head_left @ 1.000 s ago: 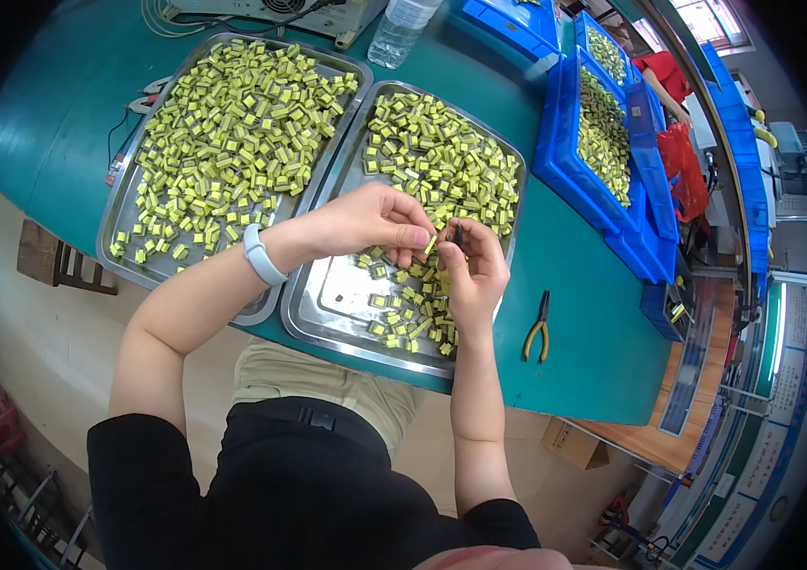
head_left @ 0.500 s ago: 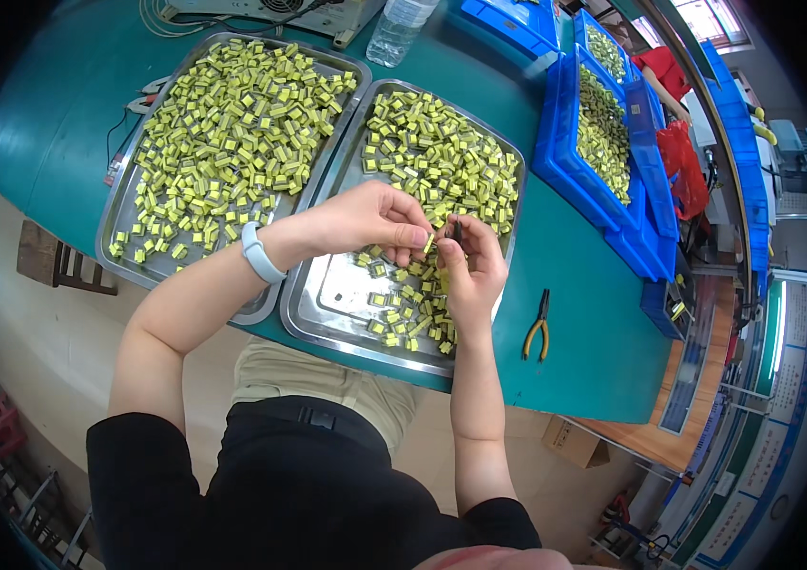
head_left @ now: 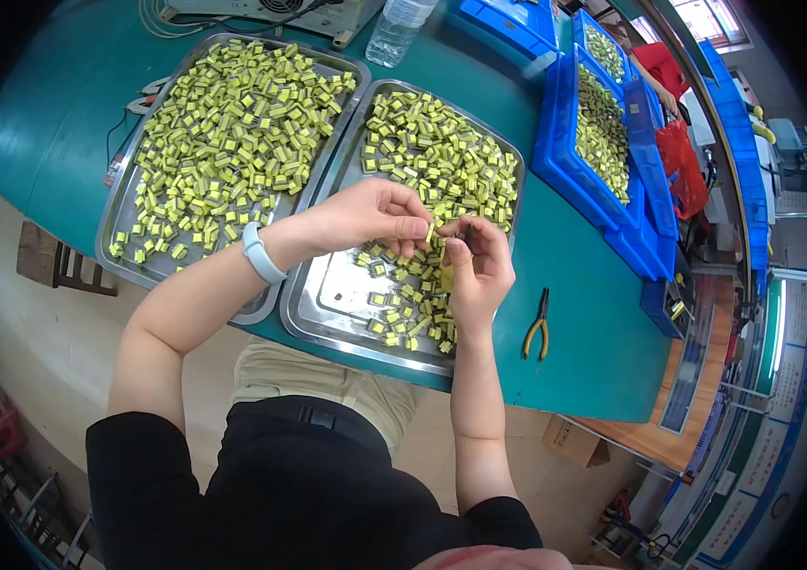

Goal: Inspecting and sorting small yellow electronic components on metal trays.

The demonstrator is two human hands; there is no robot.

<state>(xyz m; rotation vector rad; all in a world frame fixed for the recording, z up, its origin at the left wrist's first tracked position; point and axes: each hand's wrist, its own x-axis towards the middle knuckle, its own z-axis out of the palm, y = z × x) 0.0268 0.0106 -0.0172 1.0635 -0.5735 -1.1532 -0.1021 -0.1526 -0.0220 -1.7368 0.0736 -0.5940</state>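
Pinching one small yellow part [head_left: 430,233] between both hands, left hand [head_left: 375,214] and right hand [head_left: 480,266] together; better keeping it low over the right tray [head_left: 327,304], gripping lightly.

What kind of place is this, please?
Probably a small electronics assembly workshop: metal trays heaped with small yellow-green components, blue plastic bins holding more, and yellow-handled pliers on the teal workbench.
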